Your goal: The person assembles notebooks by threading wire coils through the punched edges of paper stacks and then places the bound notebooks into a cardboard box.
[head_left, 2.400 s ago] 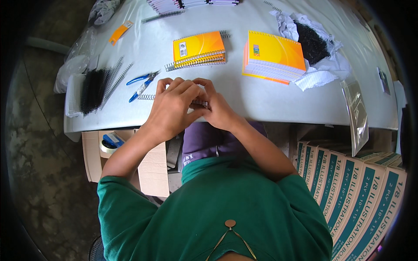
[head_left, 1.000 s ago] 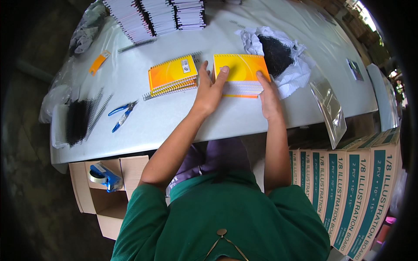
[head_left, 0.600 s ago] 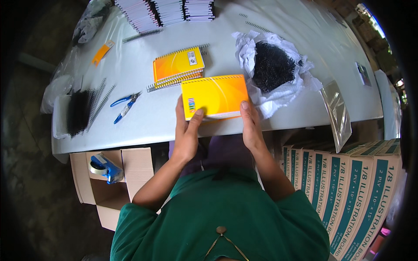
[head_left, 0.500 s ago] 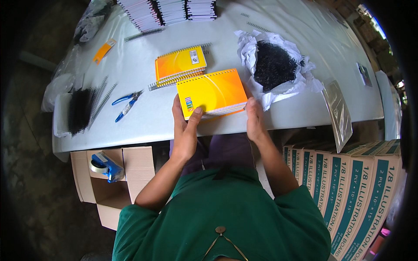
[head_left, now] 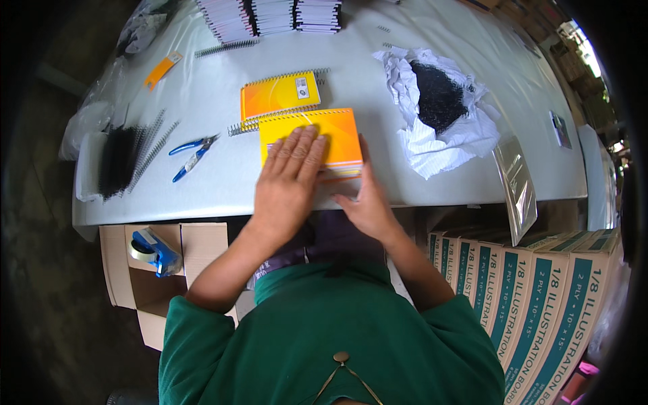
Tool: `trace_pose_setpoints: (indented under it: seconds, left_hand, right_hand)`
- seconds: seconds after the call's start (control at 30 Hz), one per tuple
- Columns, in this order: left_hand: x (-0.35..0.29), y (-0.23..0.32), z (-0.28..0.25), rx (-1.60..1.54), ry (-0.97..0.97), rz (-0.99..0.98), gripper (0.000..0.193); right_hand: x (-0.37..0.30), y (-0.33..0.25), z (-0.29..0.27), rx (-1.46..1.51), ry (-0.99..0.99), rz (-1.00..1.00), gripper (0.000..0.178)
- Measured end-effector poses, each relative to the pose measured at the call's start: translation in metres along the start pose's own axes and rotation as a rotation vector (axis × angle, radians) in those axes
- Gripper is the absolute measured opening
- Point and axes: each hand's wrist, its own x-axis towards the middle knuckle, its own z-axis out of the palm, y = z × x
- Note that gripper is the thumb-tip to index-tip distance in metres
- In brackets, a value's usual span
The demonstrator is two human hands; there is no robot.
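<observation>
A yellow-orange notebook [head_left: 343, 138] with a row of holes along its far edge lies near the table's front edge. My left hand [head_left: 287, 172] rests flat on its cover, fingers stretched out. At the notebook's right side is my right hand [head_left: 368, 202], its fingers extended along that edge and its thumb apart near the front corner. Just beyond lie similar spiral notebooks [head_left: 273, 96], stacked, with wire coils showing at their edges. Crumpled white paper [head_left: 432, 152] to the right holds a heap of small black coils [head_left: 439, 98].
Blue-handled pliers [head_left: 192, 156] and a bundle of long black coils [head_left: 121, 162] lie left. Stacks of bound pads [head_left: 273, 17] stand at the back. Below the table are an open carton [head_left: 202, 256] with a blue tape dispenser [head_left: 158, 253], and several boxes [head_left: 533, 304].
The notebook has come down from both hands onto the table, slightly left. My left hand has moved from its side onto the cover; my right hand has shifted left along with it.
</observation>
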Motion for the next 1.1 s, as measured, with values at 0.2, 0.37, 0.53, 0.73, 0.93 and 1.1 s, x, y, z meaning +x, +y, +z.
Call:
trace_pose_setpoints:
  seconds: [0.2,0.37,0.53,0.73,0.93,1.1]
  left_hand:
    - [0.0,-0.038,-0.031,-0.089,0.005,-0.014,0.034]
    - [-0.038,-0.016,-0.056,-0.032,-0.076,0.169,0.036]
    - [-0.069,-0.058,-0.048,-0.078,0.021,-0.005,0.039]
    - [-0.066,-0.253,-0.037,0.528,0.155,-0.553,0.026]
    - [-0.06,-0.268,-0.052,0.423,0.161,-0.412,0.019]
    - [-0.023,-0.214,-0.061,0.26,0.343,-0.408,0.016]
  right_hand:
    - [0.009,0.005,0.042,0.415,0.084,-0.067,0.08]
    - [-0.015,-0.04,0.014,1.196,0.054,0.52,0.045]
    - [-0.015,-0.028,0.014,0.716,-0.066,0.192,0.028]
    - [0.02,-0.004,0.035,0.244,-0.261,-0.194,0.022]
    - [0.033,-0.064,0.005,0.311,-0.111,-0.274,0.026]
    - [0.075,-0.057,-0.003,0.286,-0.085,-0.193,0.026]
